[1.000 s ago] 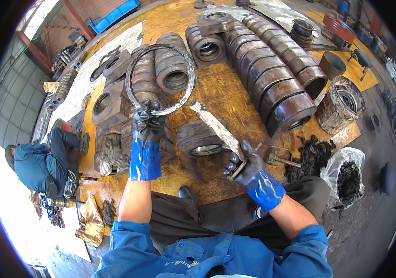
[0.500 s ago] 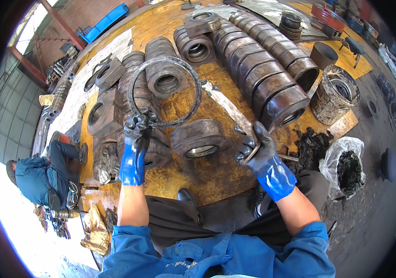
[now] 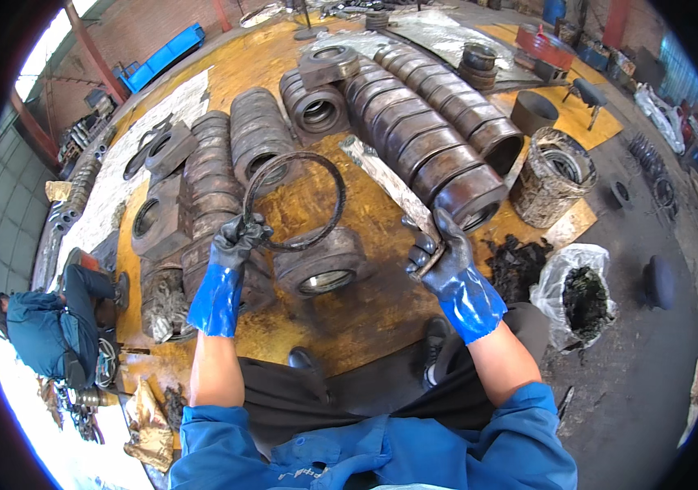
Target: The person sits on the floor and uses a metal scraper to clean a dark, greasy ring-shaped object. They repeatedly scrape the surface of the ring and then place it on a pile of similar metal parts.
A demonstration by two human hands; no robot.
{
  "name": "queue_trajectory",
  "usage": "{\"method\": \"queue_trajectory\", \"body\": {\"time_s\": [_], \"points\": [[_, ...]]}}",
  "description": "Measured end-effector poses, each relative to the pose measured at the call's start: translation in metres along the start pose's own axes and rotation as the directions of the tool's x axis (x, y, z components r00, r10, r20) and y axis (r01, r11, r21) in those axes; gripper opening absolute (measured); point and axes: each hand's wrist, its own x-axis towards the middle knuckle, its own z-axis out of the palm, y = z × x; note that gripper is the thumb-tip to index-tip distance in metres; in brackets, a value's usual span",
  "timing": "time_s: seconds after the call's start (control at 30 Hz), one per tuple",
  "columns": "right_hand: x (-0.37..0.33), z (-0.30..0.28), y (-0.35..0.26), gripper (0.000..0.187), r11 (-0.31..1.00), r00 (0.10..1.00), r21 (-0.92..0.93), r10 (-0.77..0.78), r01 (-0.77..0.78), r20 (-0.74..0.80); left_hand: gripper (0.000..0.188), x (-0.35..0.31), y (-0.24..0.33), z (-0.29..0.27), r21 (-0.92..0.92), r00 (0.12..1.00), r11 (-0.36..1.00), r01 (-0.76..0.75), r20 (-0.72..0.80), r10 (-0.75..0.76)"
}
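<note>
Over the grimy yellow floor sheet, holding up a thin dark metal ring in the gloved left grip, clenched on its lower-left rim. Also grasping a pale, stained flat stick in the gloved right grip, slanted up and leftward near the ring yet apart from it, with a narrow brown rod end showing just below. Facing a squat metal collar, lying on the sheet and partly hidden by the ring's lower rim, then rows of hollow, grease-dark metal cylinders laid end to end, to left and right. Farther right, looking onto a crusted bucket with grey rings inside, a heap of black shredded-looking material and a clear plastic bag of dark matter. At far left, well apart from a co-worker hunched low in blue; farther off, in view of a blue trough-shaped container.
</note>
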Motion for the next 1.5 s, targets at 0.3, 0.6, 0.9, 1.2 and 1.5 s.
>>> {"method": "queue_trajectory", "body": {"time_s": [0.3, 0.6, 0.9, 1.2, 1.5], "points": [[-0.065, 0.004, -0.134, 0.051, 0.906, 0.916, -0.15, -0.402, 0.396, -0.009, 0.028, -0.01, -0.035, -0.057, 0.293, 0.959, 0.955, 0.048, -0.279, 0.038], [-0.263, -0.183, -0.154, 0.031, 0.561, 0.366, -0.823, -0.788, 0.093, -0.496, 0.035, -0.019, -0.033, -0.068, 0.188, 0.942, 0.98, 0.067, -0.334, 0.0], [-0.36, -0.331, -0.121, 0.037, -0.056, 0.125, -0.213, -0.936, -0.975, -0.33, 0.039, 0.005, -0.073, -0.049, 0.095, 0.951, 0.983, 0.157, -0.281, -0.125], [-0.356, -0.24, -0.034, 0.031, -0.607, 0.625, -0.228, -0.591, -0.761, -0.51, 0.036, -0.003, -0.062, -0.056, 0.132, 0.943, 0.975, 0.177, -0.306, -0.129], [-0.393, -0.274, -0.025, 0.03, -0.115, 0.257, -0.401, -0.911, -0.909, -0.323, 0.033, -0.01, -0.063, -0.061, 0.124, 0.96, 0.978, 0.166, -0.247, -0.131]]}}
